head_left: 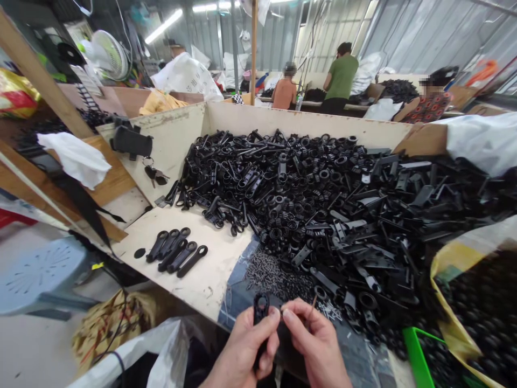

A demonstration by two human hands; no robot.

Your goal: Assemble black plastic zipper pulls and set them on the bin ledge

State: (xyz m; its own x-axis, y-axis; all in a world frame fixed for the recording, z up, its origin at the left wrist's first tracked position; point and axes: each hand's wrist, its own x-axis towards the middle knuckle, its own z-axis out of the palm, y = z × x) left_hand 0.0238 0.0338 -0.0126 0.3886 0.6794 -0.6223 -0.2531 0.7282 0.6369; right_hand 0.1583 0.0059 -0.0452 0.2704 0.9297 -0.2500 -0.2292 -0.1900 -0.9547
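Two hands of mine meet at the lower centre of the frame, by the near side of the tabletop (pixel 214 237). My left grip (pixel 251 345) is closed around a black ring-ended piece (pixel 257 310), whose ring pokes up above my thumb. My right grip (pixel 314 345) is narrow, thumb and forefinger drawn close together just beside my left thumb; whether something small sits between them, I cannot tell. A thin brownish rod (pixel 314 302) sticks up by the fingers of that grip, its lower end hidden.

Just beyond my hands, on a dark sheet (pixel 238 280) over the tabletop, lies a spread of tiny metal bits (pixel 270 272), with some paler pins (pixel 330 311) to the right of it. Left of centre, several black handles (pixel 192 262) lie slanted side by side, each with a ring at its upper end. One great pile of black parts (pixel 278 199) covers the middle and right of the frame. At the lower right are a green bin (pixel 412 350) and a sack (pixel 460 245) of dark round pieces. Keys (pixel 156 175) hang against the board at the left, and three other people (pixel 343 75) show towards the upper right.
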